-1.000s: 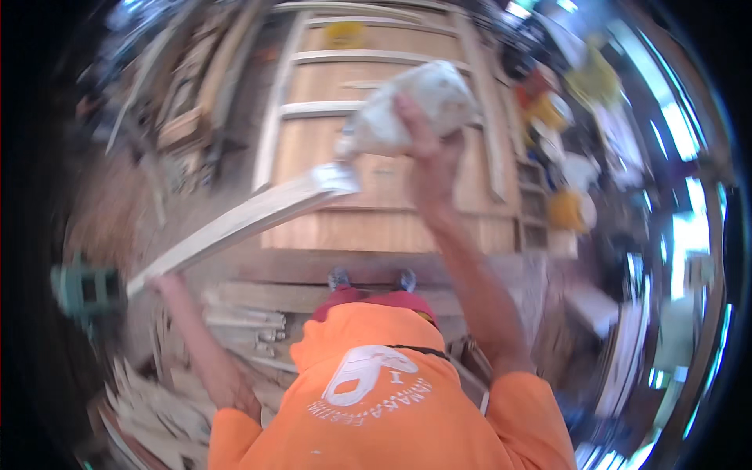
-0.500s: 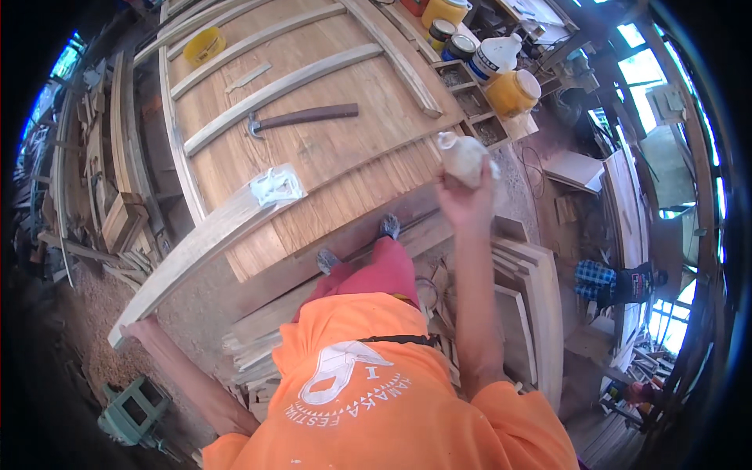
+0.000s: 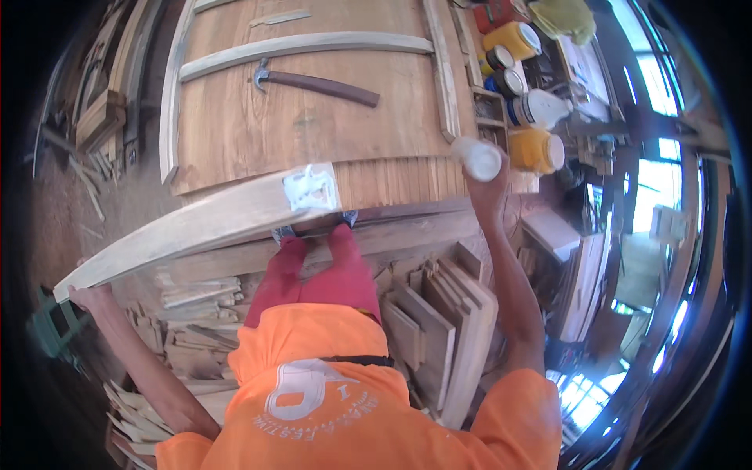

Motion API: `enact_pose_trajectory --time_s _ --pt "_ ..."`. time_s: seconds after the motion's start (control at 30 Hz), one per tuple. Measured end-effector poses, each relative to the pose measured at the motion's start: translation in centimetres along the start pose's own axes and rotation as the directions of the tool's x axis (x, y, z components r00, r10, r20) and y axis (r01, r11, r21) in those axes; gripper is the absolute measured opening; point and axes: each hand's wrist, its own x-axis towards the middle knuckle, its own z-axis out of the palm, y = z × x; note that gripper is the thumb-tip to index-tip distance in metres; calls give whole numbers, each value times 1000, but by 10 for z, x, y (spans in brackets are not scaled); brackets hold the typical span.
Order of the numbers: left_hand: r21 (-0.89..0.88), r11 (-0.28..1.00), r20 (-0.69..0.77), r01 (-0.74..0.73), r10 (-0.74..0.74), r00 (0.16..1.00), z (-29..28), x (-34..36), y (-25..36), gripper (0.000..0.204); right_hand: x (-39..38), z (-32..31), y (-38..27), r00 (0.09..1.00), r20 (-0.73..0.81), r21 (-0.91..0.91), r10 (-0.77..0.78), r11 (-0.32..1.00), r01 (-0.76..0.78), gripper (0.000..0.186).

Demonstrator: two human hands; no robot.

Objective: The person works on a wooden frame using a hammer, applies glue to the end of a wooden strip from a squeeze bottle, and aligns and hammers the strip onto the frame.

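Note:
My left hand (image 3: 92, 298) is closed round the near left end of a long, curved pale wooden board (image 3: 196, 215). The board's other end rests on the edge of the wooden panel (image 3: 329, 141), and smeared white paste (image 3: 312, 190) covers that end. Raised at the right, over the panel's corner, my right hand (image 3: 490, 186) grips a whitish plastic bottle (image 3: 479, 160), whose round end faces up; the bottle is slightly blurred. A claw hammer (image 3: 317, 84) with a dark handle lies on the panel, between a curved wooden rib (image 3: 305, 52) and the board.
Yellow jars (image 3: 535, 150), a white jug (image 3: 539, 108) and small cans stand right of the panel beside a compartmented wooden tray (image 3: 489, 106). Wooden boards (image 3: 462, 329) lean below my right arm. Offcuts (image 3: 196, 313) are piled near my left arm. A green machine (image 3: 59, 325) stands at far left.
The bottle has turned, its round end now toward the view, and it has moved closer to the jars. My left hand still holds the board's end. The whole view has shifted.

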Motion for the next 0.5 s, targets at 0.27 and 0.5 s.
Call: enact_pose_trajectory --time_s 0.27,0.5 --pt "-102 995 155 12 4 988 -78 -53 59 61 1 19 63 444 752 41 -487 707 706 50" --pt "-116 989 119 91 -77 990 -47 -91 29 61 34 4 83 428 789 -44 -440 655 754 50"
